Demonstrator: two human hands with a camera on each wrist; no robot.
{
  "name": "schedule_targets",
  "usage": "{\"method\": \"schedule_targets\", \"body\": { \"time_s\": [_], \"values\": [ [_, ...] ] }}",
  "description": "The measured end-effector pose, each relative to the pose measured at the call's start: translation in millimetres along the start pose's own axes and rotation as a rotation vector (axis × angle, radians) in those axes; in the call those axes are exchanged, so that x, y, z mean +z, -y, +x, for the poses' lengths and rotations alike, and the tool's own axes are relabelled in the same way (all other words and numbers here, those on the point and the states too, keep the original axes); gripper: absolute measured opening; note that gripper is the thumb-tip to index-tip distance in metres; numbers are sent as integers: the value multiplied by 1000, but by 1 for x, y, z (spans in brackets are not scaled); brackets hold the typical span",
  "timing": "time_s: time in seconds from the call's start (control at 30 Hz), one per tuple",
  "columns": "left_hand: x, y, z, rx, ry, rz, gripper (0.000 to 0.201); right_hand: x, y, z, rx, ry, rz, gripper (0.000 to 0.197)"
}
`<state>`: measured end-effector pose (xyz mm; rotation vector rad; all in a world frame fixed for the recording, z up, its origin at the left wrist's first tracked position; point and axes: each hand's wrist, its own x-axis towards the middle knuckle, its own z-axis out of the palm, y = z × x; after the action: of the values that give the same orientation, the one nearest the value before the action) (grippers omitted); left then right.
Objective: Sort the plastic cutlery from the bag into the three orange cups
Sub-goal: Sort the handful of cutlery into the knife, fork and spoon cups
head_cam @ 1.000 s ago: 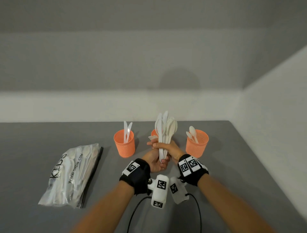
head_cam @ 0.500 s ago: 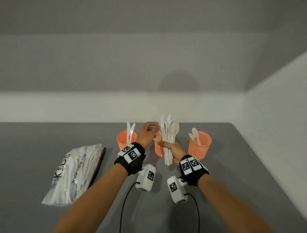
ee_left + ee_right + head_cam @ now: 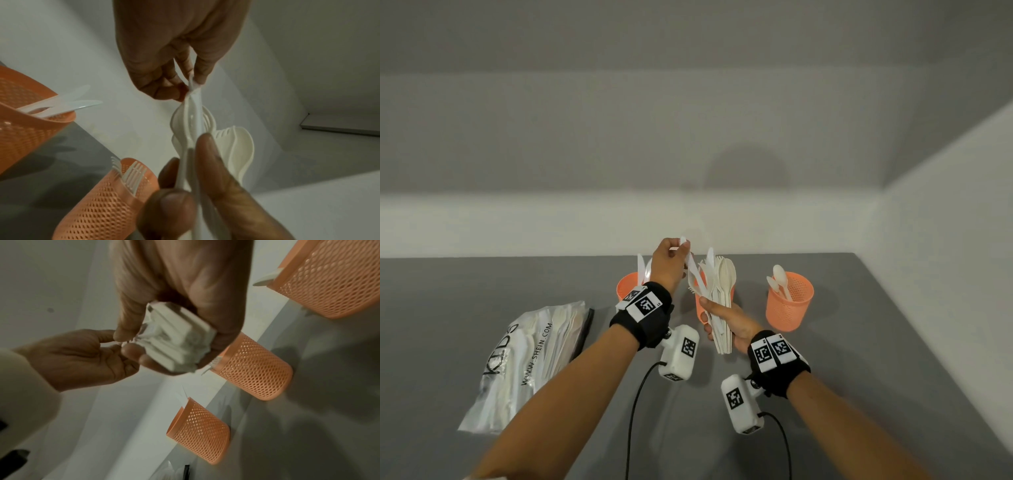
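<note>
My right hand (image 3: 714, 317) grips a bundle of white plastic cutlery (image 3: 722, 284) by the handles, upright in front of the middle orange cup (image 3: 699, 310). My left hand (image 3: 681, 248) pinches the top end of one white knife (image 3: 693, 270), which slants up and left out of the bundle. In the left wrist view the left fingertips (image 3: 197, 76) pinch that knife (image 3: 193, 97) above the bundle. The left cup (image 3: 627, 291) holds knives, the middle cup (image 3: 107, 203) forks, the right cup (image 3: 789, 303) spoons. The handle ends (image 3: 176, 337) show in the right wrist view.
The clear plastic bag (image 3: 530, 356) with more cutlery lies on the grey table (image 3: 859, 359) at the left. White walls close the table at the back and right. Black cables hang from both wrist cameras near the front edge.
My left hand left the bundle's handles, rose to its top and took hold of one knife, drawing it up and left. The right hand kept its grip on the bundle.
</note>
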<state>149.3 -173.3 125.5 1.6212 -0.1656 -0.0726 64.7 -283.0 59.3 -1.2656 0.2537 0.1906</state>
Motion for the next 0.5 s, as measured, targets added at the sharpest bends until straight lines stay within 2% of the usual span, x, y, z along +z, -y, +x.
{"method": "schedule_targets", "body": {
  "time_s": [0.13, 0.17, 0.23, 0.4, 0.5],
  "values": [
    [-3, 6, 3, -24, 128, 129, 9, -2, -4, 3, 10, -22, -46, 10],
    [-4, 4, 5, -17, 124, 146, 15, -3, -4, 3, 13, -25, -47, 8],
    [-6, -4, 9, 2, 54, 128, 24, -4, -5, 2, 1, -22, -57, 6],
    [-15, -43, 17, 31, -113, -185, 19, -10, -9, 3, 4, -36, -78, 14],
    [-19, -48, 23, 54, -158, -184, 19, -15, -10, 4, 29, -45, -38, 14]
  ]
}}
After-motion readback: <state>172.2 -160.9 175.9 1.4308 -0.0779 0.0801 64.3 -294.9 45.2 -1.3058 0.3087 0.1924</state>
